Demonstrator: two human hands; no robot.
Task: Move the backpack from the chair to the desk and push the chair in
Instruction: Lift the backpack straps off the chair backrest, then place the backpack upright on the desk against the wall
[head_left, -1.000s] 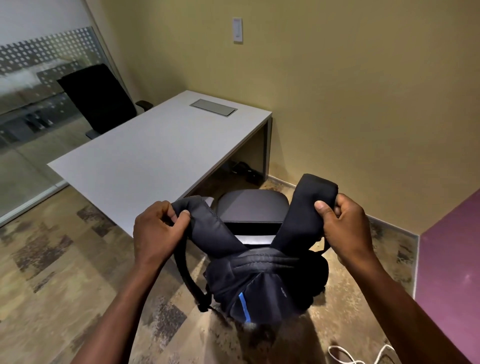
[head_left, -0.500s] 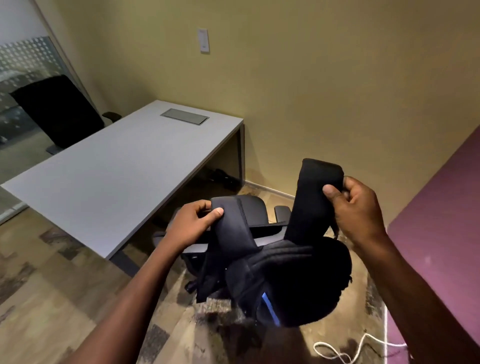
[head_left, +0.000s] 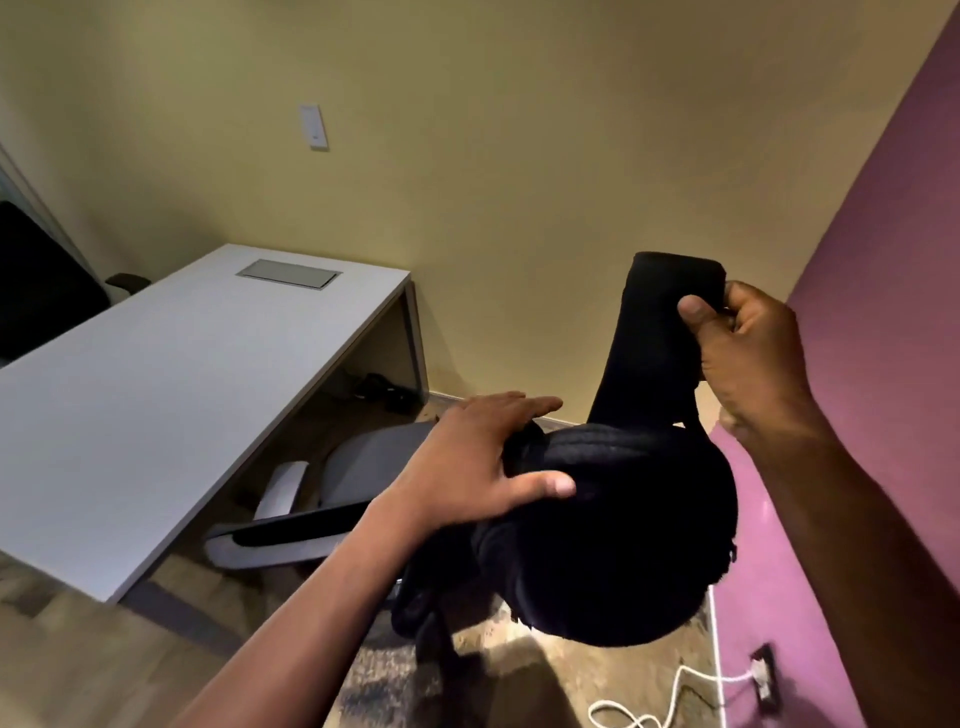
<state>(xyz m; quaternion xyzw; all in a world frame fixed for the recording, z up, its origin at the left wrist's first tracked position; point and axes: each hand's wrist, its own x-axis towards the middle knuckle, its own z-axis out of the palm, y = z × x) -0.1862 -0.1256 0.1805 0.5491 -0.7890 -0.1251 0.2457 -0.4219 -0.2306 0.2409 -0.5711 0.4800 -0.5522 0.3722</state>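
- The right hand (head_left: 748, 358) is gripping a padded strap (head_left: 660, 343) of the black backpack (head_left: 613, 540), with the thumb pressing on the front of the strap near its top fold and the fingers curling around behind it.
- The strap is running up from the bag's top to that hand, so the bag is hanging in the air below and to the left of the right fist.
- The left hand (head_left: 483, 462) is lying on the upper left of the bag; its fingers are spreading flat over the rounded top and the thumb is pressing against the near face, so the hand is half open and cupping the bag rather than closing around it.
- The bag is sitting off the chair (head_left: 337, 478), right of it and nearer the camera, and well to the right of the desk (head_left: 171, 410).
- The chair is standing beside the desk's near right edge, its grey seat partly under the top.
- A grey hatch (head_left: 288, 274) is lying flush in the far end of the desk.
- Whether the bag's compartments are open or what they are holding cannot be told; the bag is showing only as a dark mass.
- A white cable (head_left: 670, 696) is trailing on the floor by the purple wall (head_left: 872, 270).
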